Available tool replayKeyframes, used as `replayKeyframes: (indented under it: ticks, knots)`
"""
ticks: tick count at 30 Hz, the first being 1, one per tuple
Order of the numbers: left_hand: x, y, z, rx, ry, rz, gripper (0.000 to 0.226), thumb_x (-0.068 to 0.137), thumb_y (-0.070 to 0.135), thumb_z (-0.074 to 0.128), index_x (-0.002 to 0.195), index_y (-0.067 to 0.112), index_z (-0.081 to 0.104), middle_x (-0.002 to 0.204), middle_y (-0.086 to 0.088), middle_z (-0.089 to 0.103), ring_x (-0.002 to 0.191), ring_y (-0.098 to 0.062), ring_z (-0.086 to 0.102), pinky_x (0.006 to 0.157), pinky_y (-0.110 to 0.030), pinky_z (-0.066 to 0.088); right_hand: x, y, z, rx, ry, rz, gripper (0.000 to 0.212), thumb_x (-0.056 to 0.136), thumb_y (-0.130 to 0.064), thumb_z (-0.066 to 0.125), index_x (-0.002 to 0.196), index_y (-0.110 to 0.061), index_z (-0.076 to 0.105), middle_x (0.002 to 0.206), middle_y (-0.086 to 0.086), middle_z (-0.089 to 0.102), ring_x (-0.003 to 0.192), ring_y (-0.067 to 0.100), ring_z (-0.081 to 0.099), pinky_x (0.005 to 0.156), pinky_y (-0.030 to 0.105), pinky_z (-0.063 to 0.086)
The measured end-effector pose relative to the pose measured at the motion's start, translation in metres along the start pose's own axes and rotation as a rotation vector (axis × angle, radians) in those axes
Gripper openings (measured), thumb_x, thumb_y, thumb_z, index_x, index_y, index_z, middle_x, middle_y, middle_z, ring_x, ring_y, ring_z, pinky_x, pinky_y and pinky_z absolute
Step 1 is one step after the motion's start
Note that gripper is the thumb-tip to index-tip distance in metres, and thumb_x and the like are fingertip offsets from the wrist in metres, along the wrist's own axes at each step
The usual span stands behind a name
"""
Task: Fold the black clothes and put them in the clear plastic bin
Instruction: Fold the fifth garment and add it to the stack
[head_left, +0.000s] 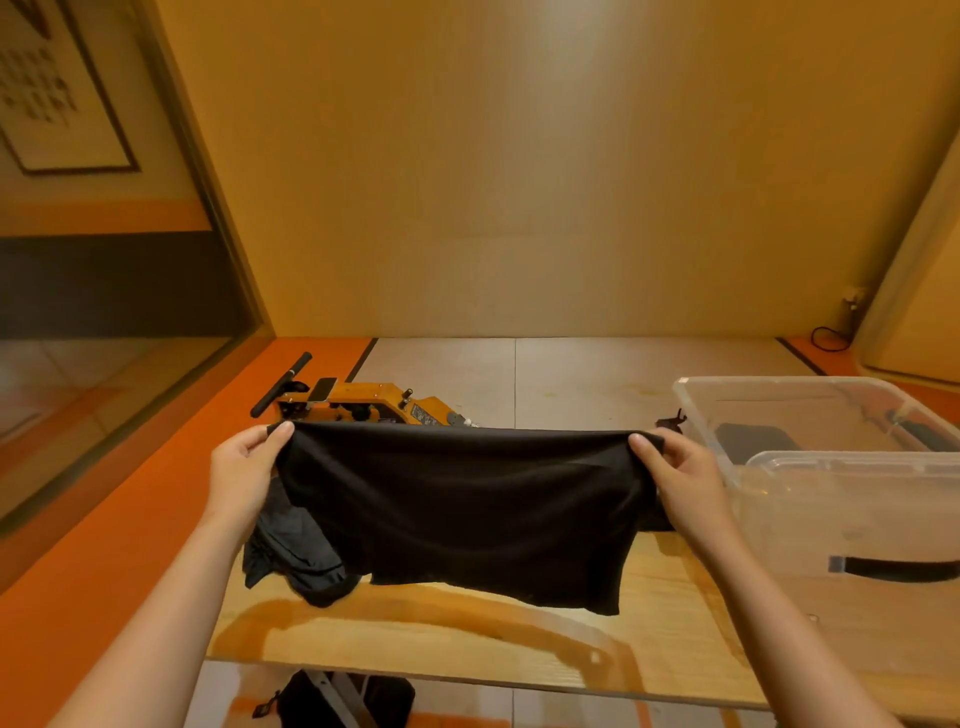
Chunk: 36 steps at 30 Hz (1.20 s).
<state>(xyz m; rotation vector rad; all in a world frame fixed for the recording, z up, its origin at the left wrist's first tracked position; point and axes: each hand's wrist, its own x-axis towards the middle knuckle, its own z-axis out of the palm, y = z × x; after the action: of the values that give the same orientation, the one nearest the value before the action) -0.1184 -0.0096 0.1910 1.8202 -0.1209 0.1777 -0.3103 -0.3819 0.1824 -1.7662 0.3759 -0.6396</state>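
The black garment hangs stretched above the wooden tabletop. The left hand pinches its top edge at nine o'clock and the right hand pinches it at three. A second dark garment lies crumpled at eight o'clock. The clear plastic bin sits at three o'clock, perhaps with a folded black piece inside.

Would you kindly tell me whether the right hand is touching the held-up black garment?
Touching. The head view shows the right hand pinching the top right corner of the black garment, thumb over the fabric edge.
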Motion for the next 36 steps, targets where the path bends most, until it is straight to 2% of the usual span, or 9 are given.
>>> replayKeyframes:
  ticks: [4, 8, 14, 18, 21, 23, 25, 30, 36]
  knots:
    - [0.000, -0.005, -0.013, 0.038, -0.025, -0.029, 0.018, 0.094, 0.024, 0.060, 0.087, 0.011, 0.069, 0.082, -0.001, 0.066, 0.076, -0.016, 0.059, 0.065, -0.029, 0.045, 0.004, 0.005, 0.004, 0.006, -0.021, 0.022, 0.016, 0.096, -0.026, 0.056, 0.103, -0.019, 0.069, 0.095, 0.001, 0.069, 0.089, 0.013, 0.064, 0.072, 0.027, 0.050]
    - [0.016, -0.012, -0.019, 0.079, -0.051, -0.039, 0.019, 0.094, 0.026, 0.060, 0.090, 0.011, 0.071, 0.088, -0.002, 0.068, 0.082, -0.018, 0.061, 0.071, -0.034, 0.046, 0.021, 0.010, 0.008, 0.046, 0.015, 0.016, 0.015, 0.095, -0.024, 0.058, 0.101, -0.016, 0.070, 0.092, -0.002, 0.071, 0.085, 0.007, 0.066, 0.067, 0.017, 0.047]
    - [0.068, -0.043, 0.020, 0.209, -0.159, -0.091, 0.026, 0.096, 0.026, 0.059, 0.086, 0.004, 0.070, 0.085, -0.007, 0.066, 0.080, -0.019, 0.058, 0.065, -0.028, 0.043, 0.064, 0.063, 0.029, -0.049, -0.056, 0.208, 0.020, 0.096, -0.026, 0.057, 0.091, -0.012, 0.071, 0.086, 0.008, 0.071, 0.085, 0.025, 0.066, 0.073, 0.040, 0.051]
    - [0.107, -0.104, 0.074, 0.395, -0.343, -0.172, 0.030, 0.096, 0.014, 0.059, 0.066, 0.007, 0.060, 0.073, -0.005, 0.059, 0.068, -0.015, 0.051, 0.060, -0.023, 0.035, 0.084, 0.138, 0.055, -0.275, -0.071, 0.419, 0.030, 0.096, -0.026, 0.057, 0.081, -0.003, 0.068, 0.081, 0.016, 0.067, 0.079, 0.031, 0.063, 0.065, 0.035, 0.044]
    - [0.132, -0.155, 0.112, 0.516, -0.489, -0.278, 0.027, 0.094, 0.016, 0.060, 0.069, 0.006, 0.059, 0.068, -0.004, 0.057, 0.061, -0.019, 0.050, 0.061, -0.031, 0.038, 0.092, 0.183, 0.070, -0.450, -0.075, 0.520, 0.026, 0.096, -0.025, 0.057, 0.076, -0.011, 0.066, 0.077, 0.003, 0.064, 0.083, 0.024, 0.060, 0.064, 0.034, 0.042]
    - [0.146, -0.178, 0.132, 0.563, -0.536, -0.305, 0.028, 0.094, 0.019, 0.061, 0.068, 0.007, 0.056, 0.066, -0.004, 0.056, 0.064, -0.023, 0.051, 0.063, -0.033, 0.040, 0.095, 0.204, 0.077, -0.510, -0.039, 0.565, 0.020, 0.097, -0.022, 0.056, 0.085, -0.009, 0.067, 0.083, 0.001, 0.062, 0.087, 0.022, 0.058, 0.066, 0.031, 0.038]
    - [0.159, -0.188, 0.149, 0.594, -0.543, -0.291, 0.030, 0.095, 0.019, 0.059, 0.067, 0.009, 0.055, 0.066, -0.004, 0.055, 0.064, -0.021, 0.050, 0.063, -0.033, 0.038, 0.100, 0.217, 0.083, -0.538, 0.002, 0.587, 0.017, 0.097, -0.020, 0.055, 0.093, -0.008, 0.067, 0.087, 0.003, 0.063, 0.086, 0.021, 0.057, 0.067, 0.030, 0.040]
    - [0.192, -0.201, 0.187, 0.638, -0.567, -0.275, 0.033, 0.097, 0.021, 0.056, 0.064, 0.018, 0.048, 0.064, 0.003, 0.047, 0.068, -0.019, 0.045, 0.066, -0.032, 0.033, 0.117, 0.236, 0.093, -0.589, 0.037, 0.615, 0.015, 0.098, -0.019, 0.053, 0.091, -0.011, 0.062, 0.082, 0.003, 0.061, 0.071, 0.013, 0.054, 0.054, 0.021, 0.037]
    - [0.233, -0.203, 0.237, 0.724, -0.690, -0.132, 0.018, 0.097, 0.026, 0.056, 0.085, 0.016, 0.064, 0.082, -0.004, 0.062, 0.085, -0.025, 0.057, 0.075, -0.035, 0.043, 0.108, 0.248, 0.092, -0.617, 0.119, 0.653, 0.016, 0.098, -0.020, 0.052, 0.087, -0.013, 0.061, 0.080, 0.001, 0.063, 0.074, 0.015, 0.059, 0.054, 0.023, 0.039]
